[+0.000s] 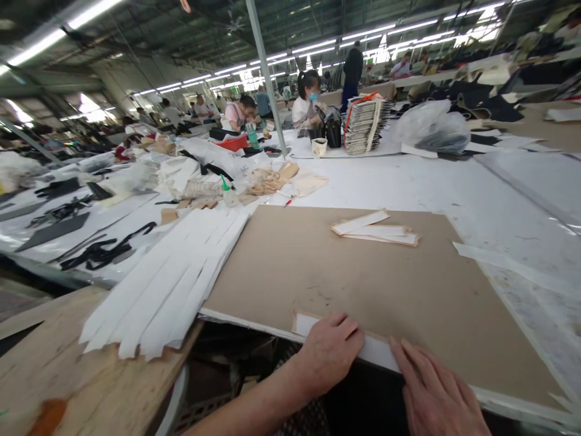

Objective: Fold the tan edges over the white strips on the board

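Plastic bag [431, 127], dark inside, beyond hands [329, 354]

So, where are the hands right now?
Left hand on white strip at edge of brown board. Right hand beside it. More strips farther up.

Ahead of the left hand [329, 354] and right hand [436, 387], a hand can pass over the brown cardboard sheet [363, 284] to the stacked paper strips [374, 228]; the long white strips [167, 284] block leftward

We see a tan cardboard sheet [345, 284] with a white strip [379, 351] along its edge, fanned white panels [163, 278] beside it, and black cut pieces [104, 254] beyond.
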The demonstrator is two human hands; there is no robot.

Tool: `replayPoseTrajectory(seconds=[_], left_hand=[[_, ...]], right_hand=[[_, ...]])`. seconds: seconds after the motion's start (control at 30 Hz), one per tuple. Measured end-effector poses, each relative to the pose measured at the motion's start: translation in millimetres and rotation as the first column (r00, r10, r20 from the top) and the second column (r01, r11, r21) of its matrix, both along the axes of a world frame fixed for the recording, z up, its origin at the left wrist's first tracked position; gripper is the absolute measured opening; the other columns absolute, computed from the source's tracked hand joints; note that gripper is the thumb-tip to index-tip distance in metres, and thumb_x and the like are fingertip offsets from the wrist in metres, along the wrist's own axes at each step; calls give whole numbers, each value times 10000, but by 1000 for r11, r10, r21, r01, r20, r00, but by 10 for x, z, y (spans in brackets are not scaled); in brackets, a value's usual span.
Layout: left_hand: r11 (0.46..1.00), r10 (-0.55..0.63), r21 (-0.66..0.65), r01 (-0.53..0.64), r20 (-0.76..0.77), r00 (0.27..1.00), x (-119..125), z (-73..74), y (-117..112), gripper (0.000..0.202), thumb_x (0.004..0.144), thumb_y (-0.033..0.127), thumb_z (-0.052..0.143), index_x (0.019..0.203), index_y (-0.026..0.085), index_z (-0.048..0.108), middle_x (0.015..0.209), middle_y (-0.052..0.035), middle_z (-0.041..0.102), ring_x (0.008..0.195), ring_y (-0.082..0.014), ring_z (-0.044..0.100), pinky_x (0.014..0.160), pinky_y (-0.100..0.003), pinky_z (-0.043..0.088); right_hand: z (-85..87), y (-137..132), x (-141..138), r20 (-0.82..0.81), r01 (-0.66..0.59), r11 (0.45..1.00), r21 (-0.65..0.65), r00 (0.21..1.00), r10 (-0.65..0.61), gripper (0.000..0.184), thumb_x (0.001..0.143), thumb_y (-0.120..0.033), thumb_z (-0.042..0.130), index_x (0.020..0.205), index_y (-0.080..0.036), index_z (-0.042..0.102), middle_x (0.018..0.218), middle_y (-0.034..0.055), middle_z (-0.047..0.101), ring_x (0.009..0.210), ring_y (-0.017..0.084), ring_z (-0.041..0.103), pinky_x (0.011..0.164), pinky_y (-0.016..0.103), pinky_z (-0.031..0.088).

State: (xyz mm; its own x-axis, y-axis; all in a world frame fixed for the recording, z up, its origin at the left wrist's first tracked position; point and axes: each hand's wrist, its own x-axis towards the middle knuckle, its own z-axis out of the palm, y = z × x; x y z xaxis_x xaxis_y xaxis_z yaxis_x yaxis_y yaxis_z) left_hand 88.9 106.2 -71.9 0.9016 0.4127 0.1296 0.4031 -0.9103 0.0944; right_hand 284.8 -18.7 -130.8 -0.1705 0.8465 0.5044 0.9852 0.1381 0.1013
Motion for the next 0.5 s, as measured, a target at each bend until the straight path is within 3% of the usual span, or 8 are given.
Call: replayPoseTrajectory(seconds=[0.3,0.4,0.5], left_hand=[[980,194,-71,-188,105,975,-537,51,211,128,961,201,504,906,174,617,944,-53,599,912,-221,525,829,-378,446],[965,236,-161,-208,175,956,-519,67,216,154,961,191,490,871,175,613,996,-62,598,946,-226,528,851,-389,445],[945,212,-293,-141,227,950,-321,81,146,123,956,163,490,945,191,610,1041,-52,593,976,-208,526,870,-354,457]], right_hand=[[203,56,-115,-139,117,987,-110,981,-132,435,888,-125,418,1296,-221,532,1152,54,657,1025,253,587,880,421,425],[221,77,-116,-235,144,982,-119,957,-168,329,944,-178,391,1231,-209,549,1162,72,630,1028,241,576,905,399,432],[255,112,-144,-310,182,976,-118,927,-210,276,978,-226,367,1171,-191,561,1220,112,580,1063,254,557,910,407,441]])
